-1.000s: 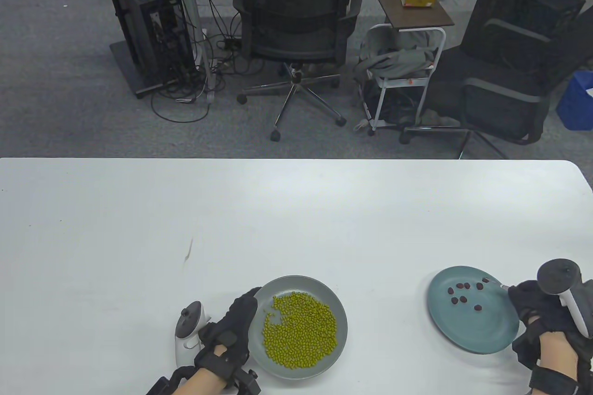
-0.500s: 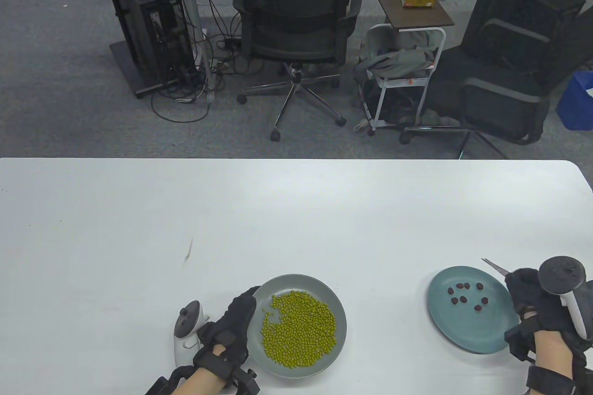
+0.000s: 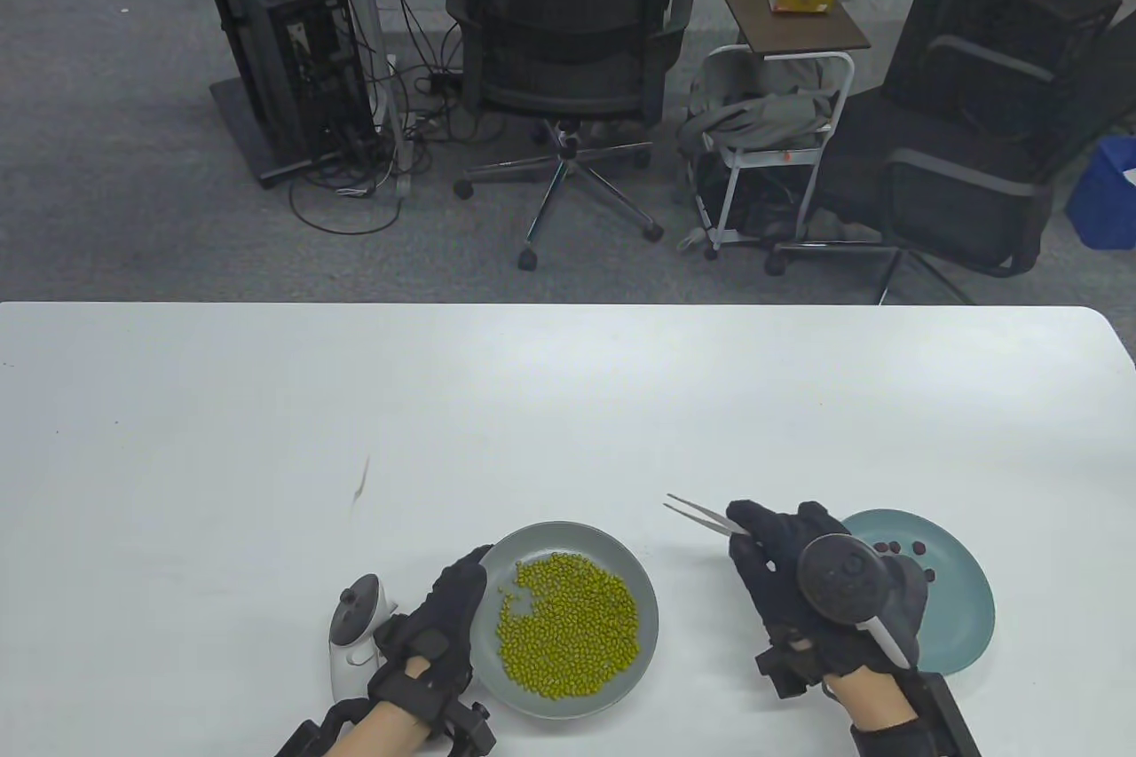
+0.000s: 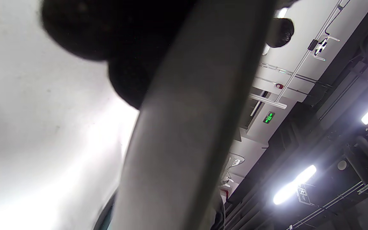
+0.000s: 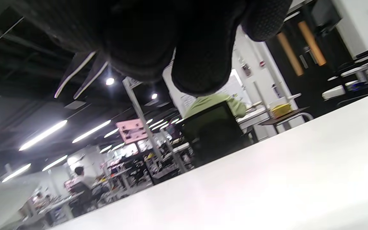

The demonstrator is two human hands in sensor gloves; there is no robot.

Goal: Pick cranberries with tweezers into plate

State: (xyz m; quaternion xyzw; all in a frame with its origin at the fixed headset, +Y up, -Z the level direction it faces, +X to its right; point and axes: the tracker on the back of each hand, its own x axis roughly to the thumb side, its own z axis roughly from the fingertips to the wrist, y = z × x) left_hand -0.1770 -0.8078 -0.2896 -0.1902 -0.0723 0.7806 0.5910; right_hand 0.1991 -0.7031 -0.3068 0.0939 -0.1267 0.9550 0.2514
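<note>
we pinch the tweezers (image 3: 701,516) in our right hand (image 3: 803,579), empty tips apart, pointing left toward the grey plate (image 3: 641,566) our left hand (image 3: 439,628) grips.

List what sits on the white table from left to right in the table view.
Left hand → grey plate of green beans → tweezers → right hand → teal plate with dark red cranberries.

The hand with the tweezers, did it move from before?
Yes. The right hand with the tweezers moved left, off the blue plate, toward the grey plate of green beans.
</note>
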